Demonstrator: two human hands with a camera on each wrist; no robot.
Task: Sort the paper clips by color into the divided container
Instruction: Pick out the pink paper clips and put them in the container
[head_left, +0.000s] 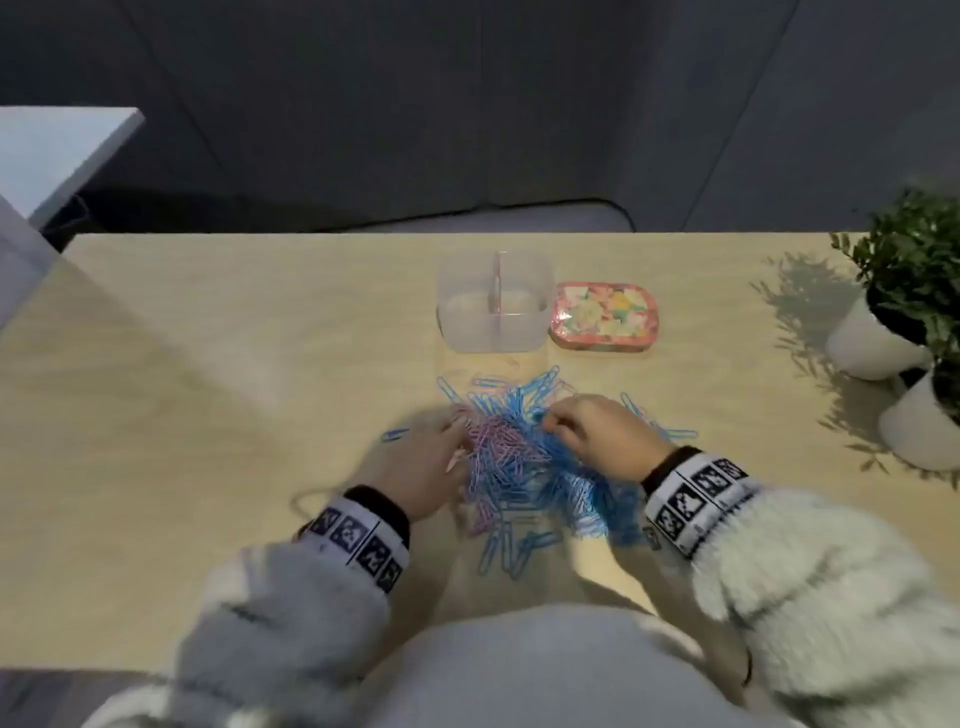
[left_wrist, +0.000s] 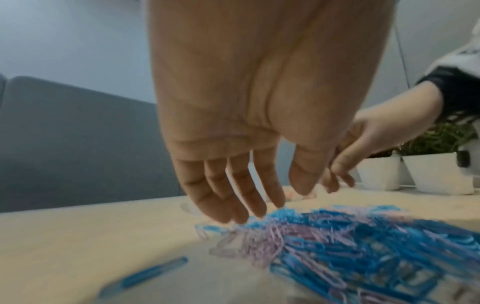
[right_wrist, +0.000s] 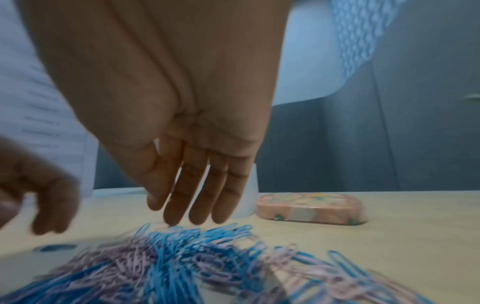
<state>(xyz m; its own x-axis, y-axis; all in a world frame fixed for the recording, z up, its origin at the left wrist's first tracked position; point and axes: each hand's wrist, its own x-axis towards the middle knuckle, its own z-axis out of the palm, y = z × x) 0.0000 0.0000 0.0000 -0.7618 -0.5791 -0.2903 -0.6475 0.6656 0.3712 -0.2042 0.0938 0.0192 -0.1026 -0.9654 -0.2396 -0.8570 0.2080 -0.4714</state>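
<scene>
A heap of blue and pink paper clips (head_left: 519, 462) lies on the wooden table in front of me. Behind it stands the clear divided container (head_left: 493, 306), with nothing visible inside. My left hand (head_left: 457, 423) is at the pile's left edge; in the left wrist view its fingers (left_wrist: 244, 214) hang straight, tips just touching the clips (left_wrist: 363, 246). My right hand (head_left: 551, 422) is at the pile's upper right. In the right wrist view its fingers (right_wrist: 197, 216) point straight down just above the clips (right_wrist: 182, 257) and hold nothing.
A flowered pink tin (head_left: 605, 317) sits right of the container. Two white pots with green plants (head_left: 883, 338) stand at the table's right edge. One blue clip (head_left: 395, 434) lies apart at the left. The table's far edge runs just behind the container.
</scene>
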